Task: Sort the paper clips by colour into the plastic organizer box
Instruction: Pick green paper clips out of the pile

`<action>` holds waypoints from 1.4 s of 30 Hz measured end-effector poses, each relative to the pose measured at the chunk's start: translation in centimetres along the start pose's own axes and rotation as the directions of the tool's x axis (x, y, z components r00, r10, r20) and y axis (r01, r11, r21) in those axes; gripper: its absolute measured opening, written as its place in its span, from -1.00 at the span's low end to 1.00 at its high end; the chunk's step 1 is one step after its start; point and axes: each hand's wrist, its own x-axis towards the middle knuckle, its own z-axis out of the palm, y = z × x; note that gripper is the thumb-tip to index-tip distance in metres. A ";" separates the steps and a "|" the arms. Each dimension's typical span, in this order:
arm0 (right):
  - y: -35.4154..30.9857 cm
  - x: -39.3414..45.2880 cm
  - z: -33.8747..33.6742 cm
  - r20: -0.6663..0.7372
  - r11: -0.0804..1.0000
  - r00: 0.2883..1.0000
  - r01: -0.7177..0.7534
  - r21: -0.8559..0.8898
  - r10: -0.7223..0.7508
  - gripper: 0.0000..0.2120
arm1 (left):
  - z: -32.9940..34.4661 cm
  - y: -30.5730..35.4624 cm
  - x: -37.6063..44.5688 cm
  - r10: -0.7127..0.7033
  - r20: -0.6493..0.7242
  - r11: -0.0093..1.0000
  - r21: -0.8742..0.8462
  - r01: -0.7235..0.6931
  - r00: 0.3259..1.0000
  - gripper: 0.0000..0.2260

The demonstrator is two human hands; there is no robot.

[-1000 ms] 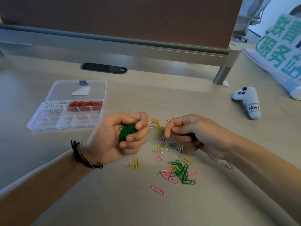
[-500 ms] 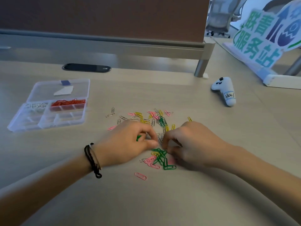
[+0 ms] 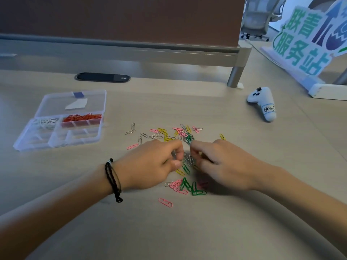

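Loose paper clips (image 3: 163,135) in pink, yellow, green and silver lie scattered mid-table, with a second cluster of green and pink clips (image 3: 187,186) nearer me. My left hand (image 3: 152,164), with a black bracelet on its wrist, rests low over the pile, fingers curled, pinching silver clips at its fingertips. My right hand (image 3: 219,166) faces it a few centimetres away, its curled fingers pinching at clips in the pile. The clear plastic organizer box (image 3: 56,145) lies open at the left, holding white clips (image 3: 46,122) in one compartment and red clips (image 3: 81,117) in another.
The box lid (image 3: 73,102) lies flat behind the compartments. A white controller (image 3: 263,102) lies at the right. A sign with green characters (image 3: 304,42) stands at the far right. A desk partition (image 3: 120,51) and a black cable slot (image 3: 102,77) run along the back.
My left hand, raised with a bunch of green clips a second ago, has dropped to the table. Both hands have closed in over the middle of the pile.
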 end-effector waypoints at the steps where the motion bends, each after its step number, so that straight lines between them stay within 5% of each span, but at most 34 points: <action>1: 0.1 0.1 -0.2 -0.010 0.990 1.000 -0.023 0.136 0.024 -0.83 | -0.1 0.0 -0.2 -0.007 0.027 0.991 -0.136 0.010 1.000 -0.89; 3: -0.1 0.2 -0.5 0.001 0.907 0.998 -0.060 0.417 0.066 -0.70 | -0.2 -0.3 -0.4 -0.037 0.131 0.839 -0.534 0.102 0.991 -0.80; 5: -0.3 0.2 -0.6 0.064 0.707 0.987 -0.151 0.691 0.148 -0.63 | -0.4 -0.5 -0.5 -0.012 0.263 0.468 -0.851 0.238 0.965 -0.79; 8: 0.0 0.5 -0.8 0.216 0.361 0.956 -0.276 0.891 0.198 -0.63 | -0.8 -1.1 -0.1 0.128 0.279 -0.064 -0.955 0.288 0.952 -0.86; 10: 0.4 0.8 -0.8 0.306 0.106 0.936 -0.327 0.939 0.173 -0.74 | -1.1 -1.5 0.1 0.143 0.241 -0.190 -0.945 0.265 0.960 -0.85; 12: 0.4 1.2 -0.7 0.331 -0.029 0.932 -0.330 0.943 0.148 -0.82 | -1.3 -1.6 0.3 0.061 0.256 -0.161 -0.951 0.263 0.965 -0.78; 13: 0.3 1.4 -0.6 0.323 0.050 0.930 -0.336 0.940 0.174 -0.82 | -1.4 -1.6 0.3 0.005 0.276 -0.112 -0.955 0.275 0.961 -0.74; 14: 0.3 1.6 -0.5 0.285 0.257 0.931 -0.340 0.905 0.228 -0.80 | -1.5 -1.6 0.3 -0.047 0.294 -0.054 -0.955 0.291 0.955 -0.71; 16: -0.3 2.0 -0.4 0.120 0.770 0.950 -0.303 0.562 0.287 -0.74 | -1.6 -1.4 0.1 -0.127 0.326 0.065 -0.940 0.336 0.937 -0.69; 18: -1.2 2.4 -0.3 0.033 0.957 0.968 -0.252 0.142 0.250 -0.78 | -1.7 -1.1 -0.3 -0.191 0.345 0.190 -0.905 0.380 0.919 -0.69; 21: -3.1 2.7 -0.3 -0.026 0.949 0.969 -0.247 -0.197 0.247 -0.83 | -1.7 -0.8 -0.8 -0.255 0.294 0.408 -0.831 0.378 0.921 -0.70; 26: -4.1 2.8 -0.9 -0.010 0.882 0.989 -0.137 -0.450 0.149 -0.92 | -1.4 -0.4 -1.3 -0.211 0.141 0.694 -0.675 0.250 0.967 -0.78; 29: -4.3 2.4 -0.9 0.043 0.805 0.996 -0.042 -0.592 0.084 -0.66 | -1.2 0.3 -1.5 -0.119 0.051 0.818 -0.561 0.127 0.992 -0.83; 31: -4.3 2.1 -0.8 0.056 0.758 0.998 0.016 -0.652 0.027 -0.63 | -0.9 0.5 -1.3 -0.036 -0.009 0.939 -0.342 0.031 0.999 -0.92; 35: -3.7 1.6 -1.1 0.069 0.728 0.997 0.073 -0.681 -0.036 -0.86 | -0.3 0.9 -1.4 0.100 -0.009 0.994 -0.042 -0.100 0.995 -0.92; 37: -2.9 1.3 -1.2 0.022 0.808 1.000 0.013 -0.589 0.000 -0.90 | 0.0 1.3 -1.2 0.162 0.026 0.979 0.122 -0.164 0.986 -0.86; 40: -1.1 0.7 -1.2 -0.067 0.974 0.994 -0.093 -0.208 0.081 -0.87 | 0.3 1.7 -0.8 0.169 0.067 0.952 0.246 -0.180 0.983 -0.81; 42: -0.2 0.2 -1.1 -0.035 0.979 0.986 -0.157 0.132 0.163 -0.78 | 0.3 1.9 -0.6 0.159 0.080 0.941 0.290 -0.176 0.984 -0.82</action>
